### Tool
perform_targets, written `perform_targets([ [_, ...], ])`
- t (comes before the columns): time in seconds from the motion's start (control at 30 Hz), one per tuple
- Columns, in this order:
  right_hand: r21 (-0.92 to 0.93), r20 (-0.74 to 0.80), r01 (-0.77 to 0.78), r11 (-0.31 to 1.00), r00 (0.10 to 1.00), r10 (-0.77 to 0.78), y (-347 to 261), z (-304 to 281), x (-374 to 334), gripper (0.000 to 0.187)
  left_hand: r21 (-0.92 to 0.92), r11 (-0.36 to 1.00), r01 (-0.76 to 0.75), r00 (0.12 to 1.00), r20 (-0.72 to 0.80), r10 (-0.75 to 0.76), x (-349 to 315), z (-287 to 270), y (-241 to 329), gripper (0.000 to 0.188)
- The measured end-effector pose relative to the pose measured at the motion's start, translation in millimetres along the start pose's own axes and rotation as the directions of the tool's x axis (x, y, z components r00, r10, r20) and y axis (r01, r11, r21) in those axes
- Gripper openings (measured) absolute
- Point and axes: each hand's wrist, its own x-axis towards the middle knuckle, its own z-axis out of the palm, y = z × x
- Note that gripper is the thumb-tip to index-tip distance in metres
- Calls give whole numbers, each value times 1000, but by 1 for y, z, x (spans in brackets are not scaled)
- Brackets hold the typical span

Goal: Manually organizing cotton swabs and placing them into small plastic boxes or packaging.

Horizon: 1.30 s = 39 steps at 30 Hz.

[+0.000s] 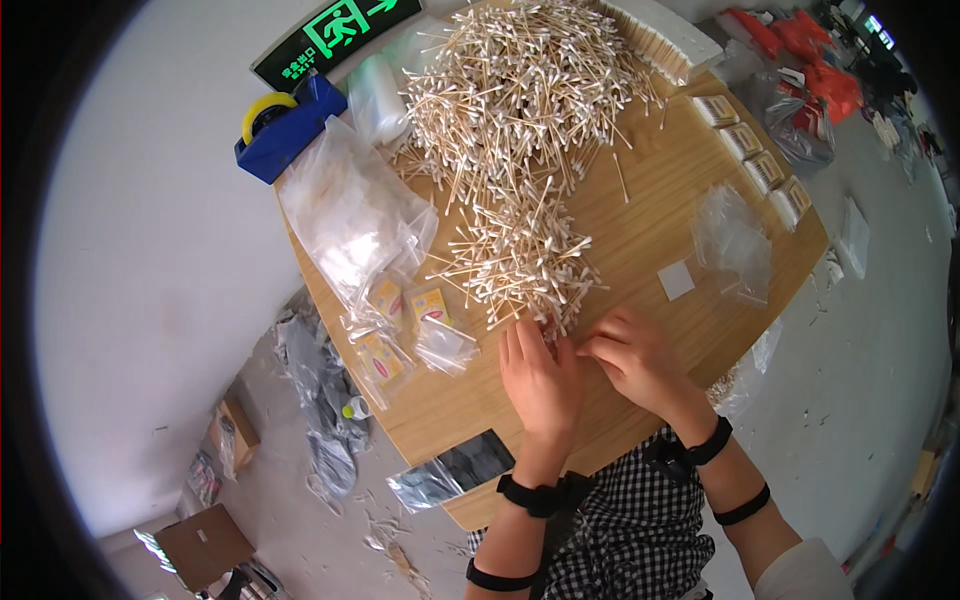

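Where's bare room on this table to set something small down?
Mostly bare tabletop lies between the swab pile and the row of packs at right; another patch, between the left hand and dark pouch. The pile crowds the top middle, plastic bags the left.

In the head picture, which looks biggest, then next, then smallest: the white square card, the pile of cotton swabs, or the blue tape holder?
1. Pile of cotton swabs
2. Blue tape holder
3. White square card
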Motion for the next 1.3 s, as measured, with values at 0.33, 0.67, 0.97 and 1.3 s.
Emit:
perform_targets([
  [0.33, -121, 145, 163, 979, 979, -145, -11, 4, -9, 15, 30, 942, -334, 917, 240, 317, -28, -53, -21, 23],
  [0.67, -142, 299, 290, 946, 924, -239, -10, -4, 30, 44, -6, 980, -198, 971, 137, 197, -26, -44, -12, 28],
  [0.97, -248, 222, 318, 915, 938, -266, 39, -10, 51, 22, -58, 980, -192, 977, 78, 196, -19, -42, -25, 17],
  [1.3, -201, 140, 163, 966, 981, -137, 20, -23, 63, 48, -73, 983, -169, 969, 169, 180, -35, -56, -29, 23],
])
